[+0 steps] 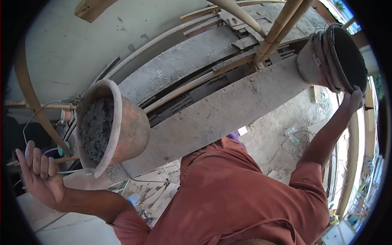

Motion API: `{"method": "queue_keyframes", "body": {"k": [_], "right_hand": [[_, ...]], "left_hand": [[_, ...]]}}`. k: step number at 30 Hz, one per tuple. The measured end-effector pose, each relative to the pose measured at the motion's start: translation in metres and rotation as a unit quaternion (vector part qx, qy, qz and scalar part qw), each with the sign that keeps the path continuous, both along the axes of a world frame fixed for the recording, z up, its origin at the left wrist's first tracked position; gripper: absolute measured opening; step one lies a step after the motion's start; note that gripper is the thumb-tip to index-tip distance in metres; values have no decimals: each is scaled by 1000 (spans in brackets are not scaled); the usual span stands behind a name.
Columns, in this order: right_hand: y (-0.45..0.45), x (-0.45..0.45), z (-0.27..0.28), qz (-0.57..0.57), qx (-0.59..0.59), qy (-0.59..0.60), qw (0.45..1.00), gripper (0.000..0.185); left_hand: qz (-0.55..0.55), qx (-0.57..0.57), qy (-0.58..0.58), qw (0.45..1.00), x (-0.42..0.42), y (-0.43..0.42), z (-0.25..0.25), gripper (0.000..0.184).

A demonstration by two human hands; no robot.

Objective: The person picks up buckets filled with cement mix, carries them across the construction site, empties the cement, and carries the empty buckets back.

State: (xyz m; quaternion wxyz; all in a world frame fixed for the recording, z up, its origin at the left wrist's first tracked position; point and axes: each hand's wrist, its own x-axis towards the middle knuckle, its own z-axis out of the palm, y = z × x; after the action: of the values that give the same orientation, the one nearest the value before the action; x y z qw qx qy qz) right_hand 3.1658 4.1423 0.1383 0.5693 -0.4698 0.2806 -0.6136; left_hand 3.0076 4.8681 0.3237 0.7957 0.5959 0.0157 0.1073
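Observation:
My left hand (43,175) is raised at the far left, its fingers curled in beside the bucket. What it grips, if anything, is hidden; a short wooden stick (67,159) shows between the hand and the bucket. That worn orange-brown bucket (132,128) holds grey mortar (97,126) and stands at the left end of a long plank (208,116). At the upper right, my right hand (354,100) is closed on the near rim of a stack of nested buckets (308,61). The stack tilts at the plank's far end, and its inside is dark.
Bamboo poles (279,30) rise at the top, behind the plank. A second dusty board (175,61) lies along the grey wall (151,16). Scrap wood pieces (157,196) litter the floor below, and a clear plastic piece (292,134) lies under my right arm.

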Motion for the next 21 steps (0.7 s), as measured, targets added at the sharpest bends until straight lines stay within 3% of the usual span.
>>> {"method": "queue_keyframes", "body": {"k": [1,2,4,6,8,11,13,14,16,20,21], "right_hand": [[-14,0,-12,6,5,6,1000,16],[-31,-2,-22,32,-64,123,990,17],[-30,-1,-30,57,-134,247,958,19],[-11,10,-30,94,-9,207,974,26],[1,15,-44,78,-13,233,969,24],[21,5,-51,12,-99,312,945,22],[12,1,-54,90,116,283,948,29],[-6,-3,-61,124,176,283,935,30],[71,9,-38,119,245,219,937,39],[148,29,-25,169,195,231,938,53],[148,31,-24,209,227,241,920,52]], "left_hand": [[-14,-17,9,1000,12,-6,-7,26],[-30,-37,19,999,25,-9,-17,28],[-39,-59,37,997,50,-8,-33,29],[-45,-82,49,994,71,-9,-47,30],[64,-61,100,991,92,-8,-61,33],[126,-68,158,977,126,-7,-89,34],[194,-60,193,960,149,0,-112,34],[156,-66,209,963,158,8,-129,35],[122,-58,235,963,174,22,-163,36],[74,-42,306,948,211,40,-253,38],[50,-40,315,947,224,43,-279,39]]}}
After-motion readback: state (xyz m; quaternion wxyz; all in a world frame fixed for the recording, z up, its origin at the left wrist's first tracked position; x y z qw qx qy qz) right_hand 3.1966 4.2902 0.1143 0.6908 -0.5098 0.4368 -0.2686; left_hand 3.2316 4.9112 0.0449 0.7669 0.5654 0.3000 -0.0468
